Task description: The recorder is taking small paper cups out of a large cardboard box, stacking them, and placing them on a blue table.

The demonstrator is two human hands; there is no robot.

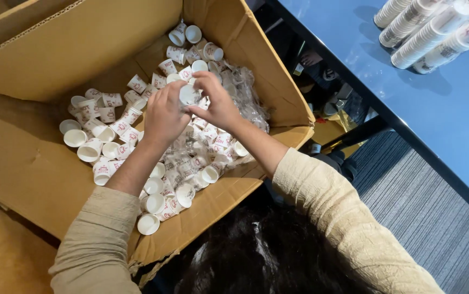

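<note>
Just above the centre of the frame, the left hand and the right hand meet over a small white paper cup with red print, its open mouth turned up toward the camera. The left hand's fingers curl around the cup's left side, the right hand's fingers bend over its top and right side, so both hands are partly closed and gripping this one cup between them. Both forearms run down toward the lower middle of the frame in beige long sleeves.

Directly beneath the hands lies a heap of loose small white paper cups of the same kind, scattered on their sides and upright, mixed with crumpled clear plastic wrapping toward the right. All this sits inside a large open brown cardboard box that fills the left and centre of the frame.

In the upper right, sleeves of stacked paper cups wrapped in clear plastic lie on a blue tabletop. Grey ribbed carpet shows in the lower right
</note>
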